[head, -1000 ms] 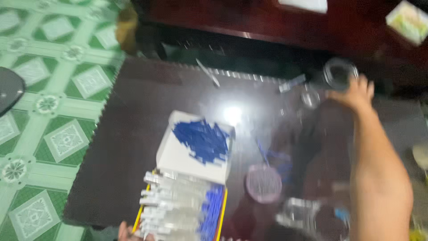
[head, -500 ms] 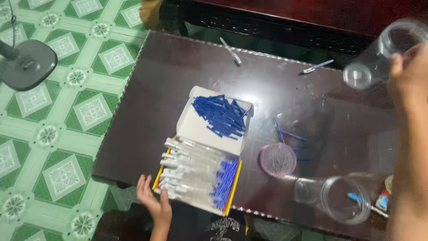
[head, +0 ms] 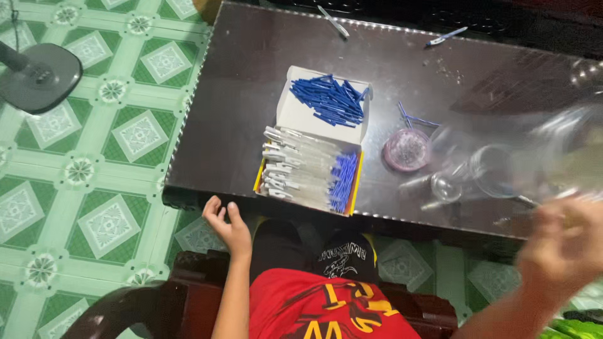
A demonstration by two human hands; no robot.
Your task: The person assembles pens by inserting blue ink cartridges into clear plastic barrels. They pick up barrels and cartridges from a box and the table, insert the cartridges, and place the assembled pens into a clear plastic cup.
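Observation:
My left hand point(head: 225, 225) hangs open with loosely curled fingers just off the front edge of the dark table point(head: 239, 94), holding nothing. Nearest to it is a yellow-edged box point(head: 306, 171) filled with clear pen barrels and blue pieces. Behind that box lies a white tray point(head: 295, 113) heaped with short blue sticks point(head: 330, 99). My right hand point(head: 565, 242) is heavily blurred at the lower right and grips a clear plastic jar point(head: 565, 147), itself smeared by motion over the table's right side.
A round purple lid point(head: 407, 149) and a second clear jar point(head: 493, 171) lie right of the boxes. Two loose pens point(head: 333, 21) point(head: 446, 36) rest near the far edge. A fan base point(head: 39, 75) stands on the green tiled floor, left. A dark wooden chair point(head: 188, 282) is under me.
My right hand has brought the clear jar down from the far right corner towards the near right. My left hand rose slightly beside the table edge. The view shifted nearer.

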